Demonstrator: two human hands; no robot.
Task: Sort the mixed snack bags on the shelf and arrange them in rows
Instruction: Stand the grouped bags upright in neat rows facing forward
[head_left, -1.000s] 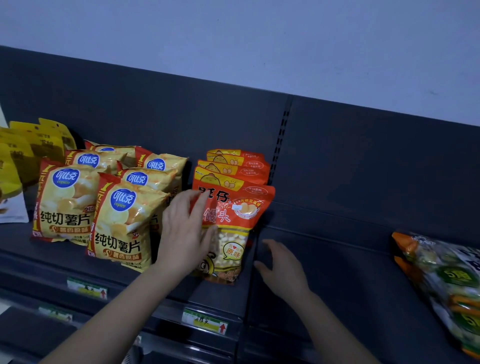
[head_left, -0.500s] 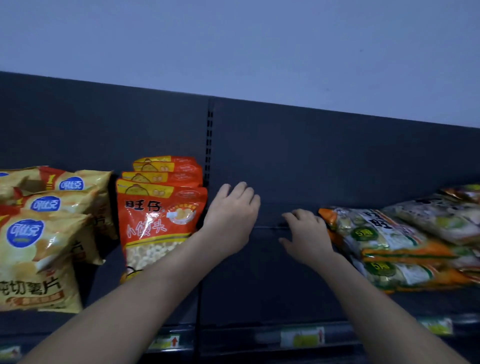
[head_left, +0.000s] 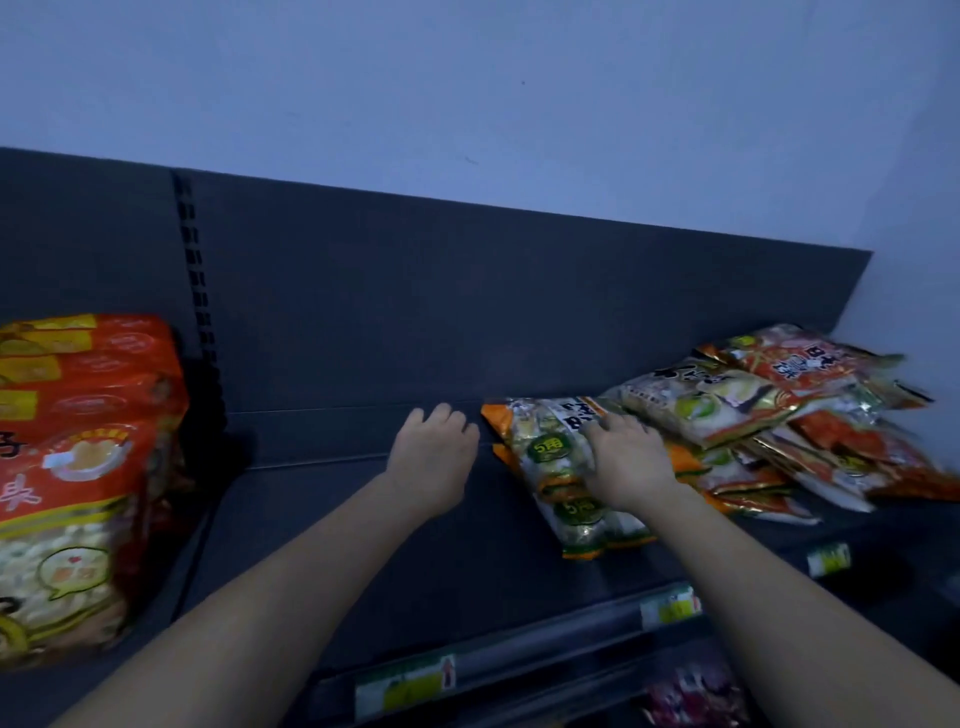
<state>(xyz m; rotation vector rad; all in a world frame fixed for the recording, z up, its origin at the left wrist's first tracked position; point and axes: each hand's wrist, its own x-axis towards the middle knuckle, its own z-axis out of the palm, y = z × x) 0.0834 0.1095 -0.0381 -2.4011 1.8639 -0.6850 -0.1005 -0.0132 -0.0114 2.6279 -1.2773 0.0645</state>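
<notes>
— Where's the bag?
— The orange-edged clear plastic snack bag (head_left: 558, 457) lies flat on the dark metal shelf (head_left: 363, 519), long axis running 11 to 5 o'clock.
— The hands?
— The right hand (head_left: 623, 457) rests on it, fingers relaxed. The left hand (head_left: 434, 452), loosely curled and empty, hangs just beside at 9 o'clock.

You are in a shop: a dark grey metal display shelf (head_left: 467, 525) with a slotted upright strip (head_left: 195, 291) carries green-and-yellow paper price tags (head_left: 405, 682) on its front rail, and identical red-and-orange plastic snack bags (head_left: 88, 415) stand stacked one behind another.
</notes>
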